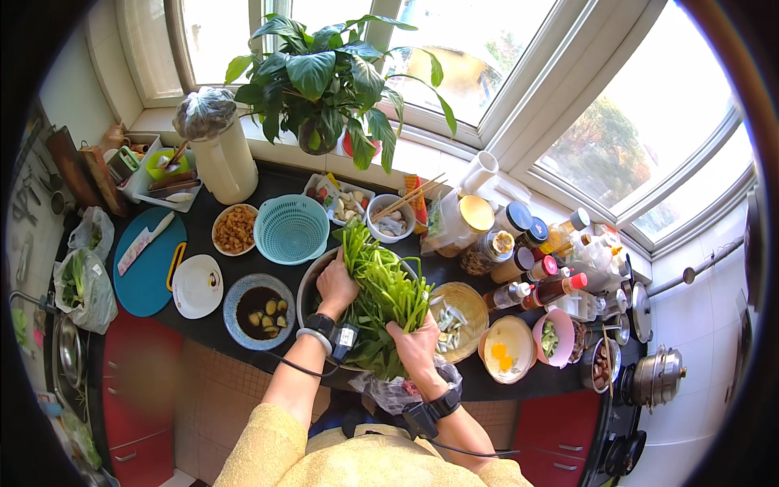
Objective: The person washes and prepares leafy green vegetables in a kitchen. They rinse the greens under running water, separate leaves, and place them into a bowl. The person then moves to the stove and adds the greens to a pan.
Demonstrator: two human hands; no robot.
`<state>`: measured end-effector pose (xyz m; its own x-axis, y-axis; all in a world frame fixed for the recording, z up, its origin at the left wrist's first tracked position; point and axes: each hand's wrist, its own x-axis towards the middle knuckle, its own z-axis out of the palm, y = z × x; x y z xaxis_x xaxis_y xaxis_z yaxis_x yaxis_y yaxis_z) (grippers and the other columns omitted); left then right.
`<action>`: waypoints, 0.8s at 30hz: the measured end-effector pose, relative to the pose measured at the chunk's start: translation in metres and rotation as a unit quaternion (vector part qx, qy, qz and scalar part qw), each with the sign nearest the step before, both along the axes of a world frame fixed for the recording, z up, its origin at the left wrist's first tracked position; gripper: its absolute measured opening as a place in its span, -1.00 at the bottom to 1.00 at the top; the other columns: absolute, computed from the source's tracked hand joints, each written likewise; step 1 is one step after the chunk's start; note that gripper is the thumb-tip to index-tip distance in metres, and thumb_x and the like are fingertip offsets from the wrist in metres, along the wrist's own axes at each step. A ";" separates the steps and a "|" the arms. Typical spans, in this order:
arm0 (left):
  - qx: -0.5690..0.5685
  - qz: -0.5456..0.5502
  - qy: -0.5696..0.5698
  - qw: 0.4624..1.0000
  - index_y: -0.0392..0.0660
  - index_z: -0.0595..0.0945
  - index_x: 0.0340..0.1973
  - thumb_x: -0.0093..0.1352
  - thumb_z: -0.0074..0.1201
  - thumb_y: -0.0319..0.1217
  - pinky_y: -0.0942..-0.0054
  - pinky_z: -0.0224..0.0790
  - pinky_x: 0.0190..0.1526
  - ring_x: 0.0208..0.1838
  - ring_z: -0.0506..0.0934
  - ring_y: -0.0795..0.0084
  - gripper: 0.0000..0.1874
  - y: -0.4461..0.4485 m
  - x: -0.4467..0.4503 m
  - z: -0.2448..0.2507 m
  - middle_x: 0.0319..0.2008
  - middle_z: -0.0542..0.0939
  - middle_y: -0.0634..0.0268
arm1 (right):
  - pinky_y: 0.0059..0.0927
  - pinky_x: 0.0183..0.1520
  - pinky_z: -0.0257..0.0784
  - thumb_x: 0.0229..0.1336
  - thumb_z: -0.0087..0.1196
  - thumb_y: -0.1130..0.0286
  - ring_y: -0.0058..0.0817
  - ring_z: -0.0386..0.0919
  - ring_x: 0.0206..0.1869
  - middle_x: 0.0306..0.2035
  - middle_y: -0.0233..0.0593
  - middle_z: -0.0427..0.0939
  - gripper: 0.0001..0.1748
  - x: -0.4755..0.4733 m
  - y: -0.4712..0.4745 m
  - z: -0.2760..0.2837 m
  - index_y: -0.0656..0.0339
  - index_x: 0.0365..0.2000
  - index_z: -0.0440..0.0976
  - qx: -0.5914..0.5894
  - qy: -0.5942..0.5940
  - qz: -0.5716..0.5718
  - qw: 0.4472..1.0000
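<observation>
A large bunch of leafy greens (389, 286) with pale cut stems fills a metal basin (306, 286) in front of me. My left hand (336, 285) grips the bunch from its left side, the fingertips partly hidden by stems. On the lower right, my right hand (417, 341) is closed around the stems, with the leaves hanging below towards me. Beneath my right wrist lies a clear plastic bag (389, 392) with something reddish in it. A blue-rimmed bowl (231, 304) of dark liquid and mushroom pieces stands left of the basin.
Left are a turquoise colander (292, 228), a white plate (198, 286), and a kitchen knife (145, 242) on a blue cutting board (131, 292). On the right stand a woven basket (475, 304), a bowl with two egg yolks (516, 341), a pink bowl (563, 322) and several jars (476, 213).
</observation>
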<state>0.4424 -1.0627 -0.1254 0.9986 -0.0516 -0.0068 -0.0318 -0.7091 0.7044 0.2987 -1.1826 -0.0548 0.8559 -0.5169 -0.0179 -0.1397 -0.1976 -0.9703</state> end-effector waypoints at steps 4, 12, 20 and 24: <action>0.002 -0.015 -0.017 1.000 0.09 0.36 0.26 0.24 0.20 -0.28 -0.10 0.41 -0.15 -0.12 0.58 -0.17 -0.34 -0.001 0.004 -0.009 -0.24 0.63 -0.04 | -0.50 -0.10 0.50 -0.13 0.28 0.56 -0.61 0.62 -0.22 -0.27 -0.31 0.70 -0.57 -0.004 0.000 0.003 0.25 -0.13 0.56 0.054 -0.020 -0.004 0.998; 0.065 -0.040 -0.065 0.995 -0.03 0.38 0.29 0.19 0.11 -0.56 -0.01 0.36 -0.04 0.04 0.51 -0.07 -0.30 0.014 0.008 -0.026 -0.14 0.53 -0.01 | -0.53 -0.12 0.50 -0.04 0.17 0.70 -0.61 0.59 -0.23 -0.22 -0.32 0.66 -0.66 -0.019 -0.013 0.029 0.31 -0.17 0.54 0.158 -0.032 0.007 0.987; 0.123 -0.044 -0.053 0.990 0.05 0.37 0.31 0.23 0.07 -0.55 -0.02 0.33 -0.05 0.06 0.49 -0.01 -0.31 0.007 0.004 -0.028 -0.10 0.50 0.06 | -0.49 -0.30 0.53 -0.04 0.07 0.74 -0.54 0.59 -0.39 -0.33 -0.29 0.63 -0.69 -0.018 -0.021 0.047 0.33 -0.22 0.53 0.270 0.010 0.027 0.962; 0.134 -0.042 -0.058 0.988 0.09 0.38 0.31 0.24 0.06 -0.55 -0.03 0.32 -0.06 0.05 0.49 0.01 -0.32 0.005 0.003 -0.033 -0.11 0.50 0.07 | -0.49 -0.32 0.54 -0.03 0.08 0.71 -0.52 0.58 -0.41 -0.35 -0.28 0.61 -0.69 -0.022 -0.024 0.050 0.35 -0.19 0.51 0.308 0.040 0.030 0.950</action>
